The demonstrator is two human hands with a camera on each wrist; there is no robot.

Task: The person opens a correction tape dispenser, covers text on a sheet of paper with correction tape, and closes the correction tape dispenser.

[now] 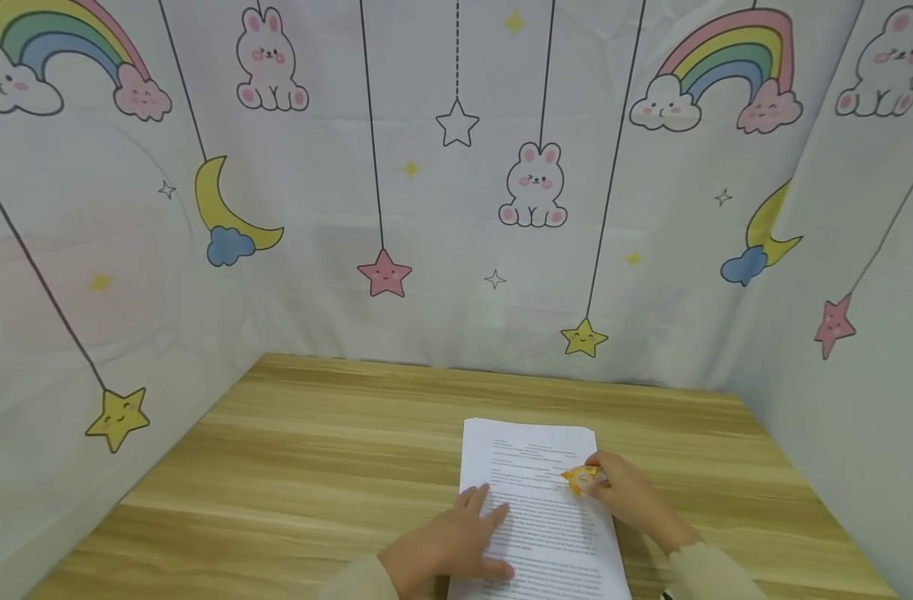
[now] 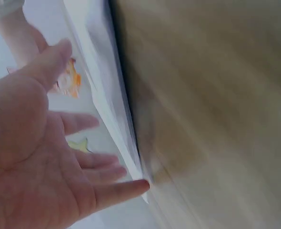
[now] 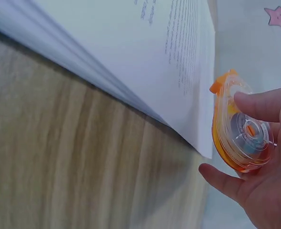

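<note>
A stack of printed paper (image 1: 544, 521) lies on the table with its text facing up. Between thumb and fingers, my right hand (image 1: 627, 490) holds an orange and clear correction tape (image 1: 581, 478) above the right side of the top sheet. Its round reel shows through the clear case of the correction tape (image 3: 247, 131) in the right wrist view. My left hand (image 1: 460, 533) is spread over the left part of the stack, fingers apart. Nothing is gripped by the left hand (image 2: 45, 148), whose palm and extended fingers show in the left wrist view.
The wood-grain table (image 1: 314, 467) extends to both sides of the stack and behind it. A white curtain (image 1: 456, 325) printed with rabbits, stars, moons and rainbows encloses the back and sides of the table.
</note>
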